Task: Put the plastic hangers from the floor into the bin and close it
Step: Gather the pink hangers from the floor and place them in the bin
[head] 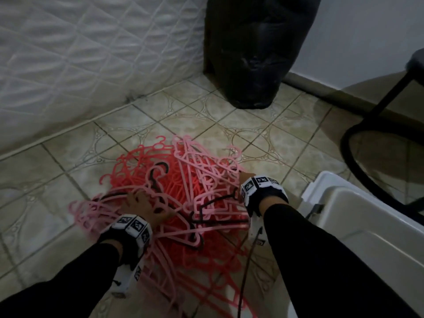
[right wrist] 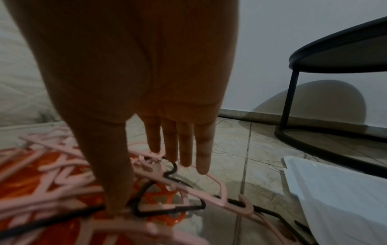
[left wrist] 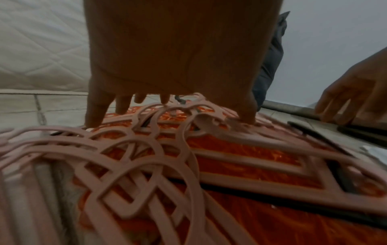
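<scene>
It was a room in a home, likely a bedroom. A white quilted mattress (head: pixel 68 53) stood against the beige patterned floor tiles (head: pixel 263 134), a stuffed black plastic bag (head: pixel 257 49) leaned in the corner by a plain white wall (head: pixel 367 31), and a round black metal-framed side table (right wrist: pixel 339 54) stood near a heap of pink and red plastic hangers (head: pixel 183 191).

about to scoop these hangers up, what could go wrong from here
The pink, red and black hangers lie interlocked, so lifting may drag stragglers that snag or drop. The left hand and right hand have straight fingers on top, gripping nothing yet. The white bin may be too narrow for a spread armful.
</scene>
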`<action>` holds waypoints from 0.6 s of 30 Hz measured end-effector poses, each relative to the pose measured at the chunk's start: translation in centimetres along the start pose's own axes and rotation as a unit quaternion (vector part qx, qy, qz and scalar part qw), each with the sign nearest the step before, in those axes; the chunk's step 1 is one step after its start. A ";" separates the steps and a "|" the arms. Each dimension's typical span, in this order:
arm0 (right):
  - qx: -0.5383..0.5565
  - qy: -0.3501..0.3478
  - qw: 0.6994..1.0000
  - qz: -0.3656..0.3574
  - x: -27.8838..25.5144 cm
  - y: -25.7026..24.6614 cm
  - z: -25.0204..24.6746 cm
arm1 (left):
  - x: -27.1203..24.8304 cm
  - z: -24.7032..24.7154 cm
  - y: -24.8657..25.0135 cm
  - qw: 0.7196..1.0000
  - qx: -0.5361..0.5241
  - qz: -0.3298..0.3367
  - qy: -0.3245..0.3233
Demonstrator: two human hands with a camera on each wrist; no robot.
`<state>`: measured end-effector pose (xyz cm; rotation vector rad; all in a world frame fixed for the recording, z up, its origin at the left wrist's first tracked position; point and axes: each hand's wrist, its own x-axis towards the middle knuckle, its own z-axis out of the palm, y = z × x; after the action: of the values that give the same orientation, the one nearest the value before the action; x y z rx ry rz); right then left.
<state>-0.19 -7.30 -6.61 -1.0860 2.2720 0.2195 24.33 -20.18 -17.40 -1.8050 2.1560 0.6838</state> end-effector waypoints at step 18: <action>-0.048 0.062 0.997 0.024 5.5 -0.9 5.6 | 1.6 2.7 -0.2 0.991 -0.108 0.000 0.079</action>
<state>0.36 -9.33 -14.23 -1.1222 2.4224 0.2895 23.95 -20.26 -20.52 -2.0304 2.2575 0.8280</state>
